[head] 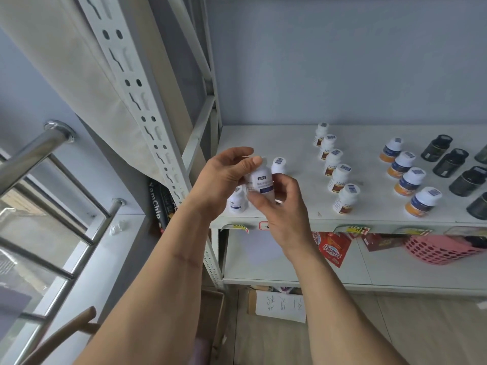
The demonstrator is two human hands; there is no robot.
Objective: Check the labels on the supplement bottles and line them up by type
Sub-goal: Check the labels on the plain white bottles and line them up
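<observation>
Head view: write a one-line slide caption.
Both hands hold a white bottle above a shelf of bottles sorted into rows.

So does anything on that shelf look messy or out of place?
Not really. The brown-label bottles, orange-label bottles and dark jars stand upright in neat rows. Only the price tags on the shelf edge hang crooked.
</observation>
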